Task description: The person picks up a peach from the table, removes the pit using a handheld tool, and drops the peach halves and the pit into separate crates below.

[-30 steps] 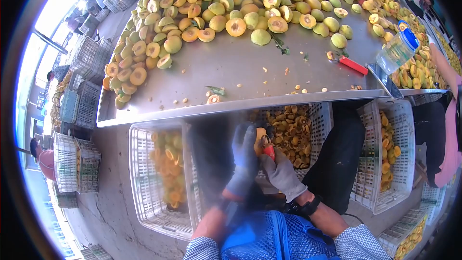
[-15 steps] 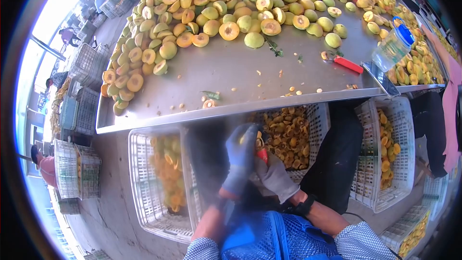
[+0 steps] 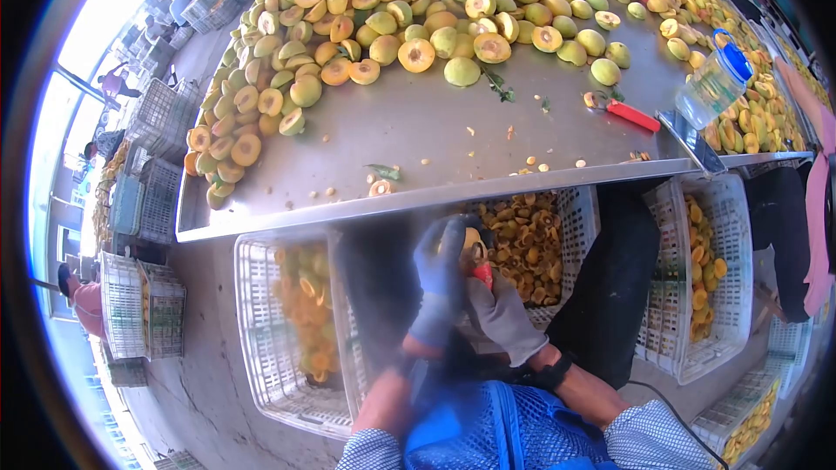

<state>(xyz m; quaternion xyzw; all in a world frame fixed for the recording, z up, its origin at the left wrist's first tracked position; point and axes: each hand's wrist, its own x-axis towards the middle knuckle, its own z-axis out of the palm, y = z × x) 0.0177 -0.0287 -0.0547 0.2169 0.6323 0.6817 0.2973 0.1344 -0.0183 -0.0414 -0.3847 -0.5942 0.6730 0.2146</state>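
Note:
My left hand (image 3: pixel 438 268), in a blue-grey glove, is closed around a yellow peach half (image 3: pixel 472 238) above a crate below the table edge. Close beside it, my right hand (image 3: pixel 505 320) in a pale glove grips a red-handled pitting tool (image 3: pixel 482 275). The tool's head is at the fruit, largely hidden by the fingers. Under both hands, the white crate (image 3: pixel 579 213) holds many brownish-orange peach pieces (image 3: pixel 526 239). Halved peaches (image 3: pixel 416 55) lie heaped across the metal table (image 3: pixel 348 152) in front of me.
On the table lie another red-handled tool (image 3: pixel 633 116), a phone (image 3: pixel 691 141) and a blue-lidded bottle (image 3: pixel 714 87). Crates with peach pieces stand at left (image 3: pixel 252 331) and right (image 3: pixel 736 296). A person in a pink top (image 3: pixel 819 235) is at the right.
My two hands have shifted slightly, still together over the crate. More of the peach half shows between them now. The heap on the table looks the same.

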